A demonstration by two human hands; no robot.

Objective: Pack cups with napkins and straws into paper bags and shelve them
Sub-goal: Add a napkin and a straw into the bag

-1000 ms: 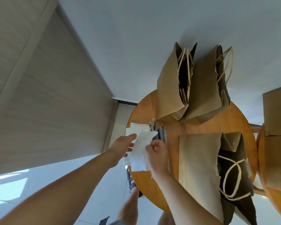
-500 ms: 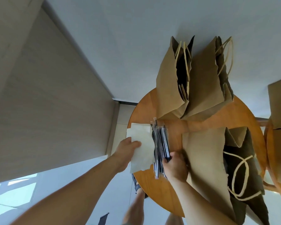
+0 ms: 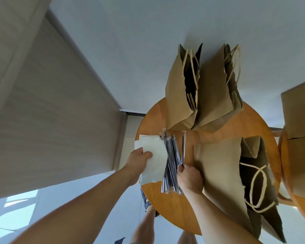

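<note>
A round wooden table bears a pile of wrapped black straws and a stack of white napkins at its left edge. My left hand pinches one white napkin over that stack. My right hand pinches a single wrapped straw that stands apart from the pile. Just right of it an open brown paper bag with cord handles stands nearest me. Two more open paper bags stand at the table's far side. No cup is visible.
A second wooden table at the right edge carries brown cardboard boxes. A pale wall rises behind the bags, a beige panel wall stands on the left. My legs and a sandalled foot show on the tiled floor below the table.
My right hand let go of the napkin, went right to the straw pile and drew one straw clear of it. My left hand now holds the napkin alone.
</note>
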